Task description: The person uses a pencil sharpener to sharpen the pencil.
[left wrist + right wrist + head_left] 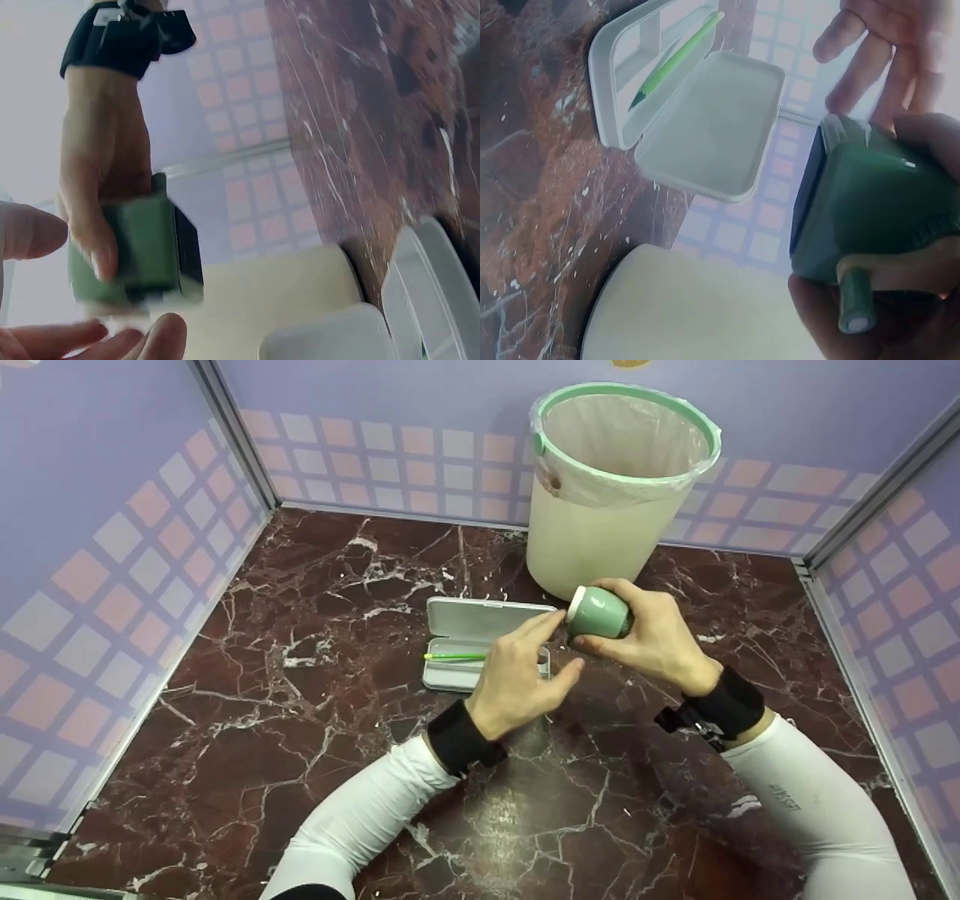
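Observation:
My right hand (660, 634) grips a green pencil sharpener (602, 613) with a crank, fingers and thumb around its body, lifted above the table. The crank's pale arm and small green knob (856, 304) show in the right wrist view. The sharpener's white end points toward my left hand (517, 679), whose fingers are extended and thumb spread. Its fingertips are close to that white end; whether they touch, I cannot tell. Beneath and behind the left hand lies an open pale pencil case (459, 619), partly hidden. A green pencil (454, 657) lies in it.
A tall cream bin (592, 536) with a green rim and clear liner stands behind the hands, by the back wall. Patterned wall panels (420, 457) bound the dark red marble-look table (315, 712). Small white crumbs dot its surface.

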A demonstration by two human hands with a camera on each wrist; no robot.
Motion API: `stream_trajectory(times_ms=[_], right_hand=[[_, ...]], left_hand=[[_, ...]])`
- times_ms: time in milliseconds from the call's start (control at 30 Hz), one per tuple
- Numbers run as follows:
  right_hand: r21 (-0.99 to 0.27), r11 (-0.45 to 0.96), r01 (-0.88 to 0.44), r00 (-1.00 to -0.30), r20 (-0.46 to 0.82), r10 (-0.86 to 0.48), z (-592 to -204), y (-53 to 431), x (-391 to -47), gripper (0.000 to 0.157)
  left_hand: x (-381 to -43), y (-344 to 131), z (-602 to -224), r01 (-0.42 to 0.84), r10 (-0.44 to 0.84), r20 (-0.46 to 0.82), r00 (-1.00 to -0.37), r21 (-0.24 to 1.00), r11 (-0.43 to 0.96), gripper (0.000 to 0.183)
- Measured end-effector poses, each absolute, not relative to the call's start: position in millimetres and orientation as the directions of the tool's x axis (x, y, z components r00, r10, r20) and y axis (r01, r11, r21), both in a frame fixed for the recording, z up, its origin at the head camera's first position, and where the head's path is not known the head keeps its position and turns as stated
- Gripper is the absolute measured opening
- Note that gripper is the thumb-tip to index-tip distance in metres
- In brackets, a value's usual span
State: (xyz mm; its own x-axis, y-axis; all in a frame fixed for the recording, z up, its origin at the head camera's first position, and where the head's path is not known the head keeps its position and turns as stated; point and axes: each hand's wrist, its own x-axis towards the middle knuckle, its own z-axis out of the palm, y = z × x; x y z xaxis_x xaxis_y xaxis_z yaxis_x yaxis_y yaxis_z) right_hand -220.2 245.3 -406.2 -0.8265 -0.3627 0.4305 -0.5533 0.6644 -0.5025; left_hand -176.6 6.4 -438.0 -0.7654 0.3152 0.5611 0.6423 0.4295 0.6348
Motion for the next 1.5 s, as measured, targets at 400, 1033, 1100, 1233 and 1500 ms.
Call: stream_trajectory(times_ms=[400, 1033, 1100, 1233, 1500], right_hand=[[-0.497, 0.731, -0.467, -0.871, 0.401, -0.284, -406.6, 227.8, -216.8, 0.071], [-0.708, 0.566, -0.422, -0.898, 0.242, -0.367, -391.5, 224.4, -187.7, 0.053], [-0.722, 0.543, -0.43, -0.893, 0.253, -0.371, -392.8, 221.8, -184.1, 0.055], [-0.756, 0.486, -0.439, -0.887, 0.276, -0.371, -395.7, 218.2, -178.7, 0.06], [-0.771, 0.433, -0.467, -0.874, 0.331, -0.355, -400.9, 220.0, -177.5, 0.072]], left_hand=[[-157.1, 26.4, -435.9, 0.554, 0.326, 0.448, -0.832, 0.681, 0.478, 0.094], [-186.3, 25.7, -436.4, 0.475, 0.217, 0.432, -0.876, 0.688, 0.549, 0.116], [-190.1, 26.2, -436.1, 0.478, 0.186, 0.46, -0.868, 0.677, 0.559, 0.11], [-196.9, 25.7, -435.1, 0.473, 0.139, 0.484, -0.864, 0.686, 0.553, 0.096], [-204.1, 15.4, -431.1, 0.458, 0.114, 0.465, -0.878, 0.746, 0.484, 0.085]])
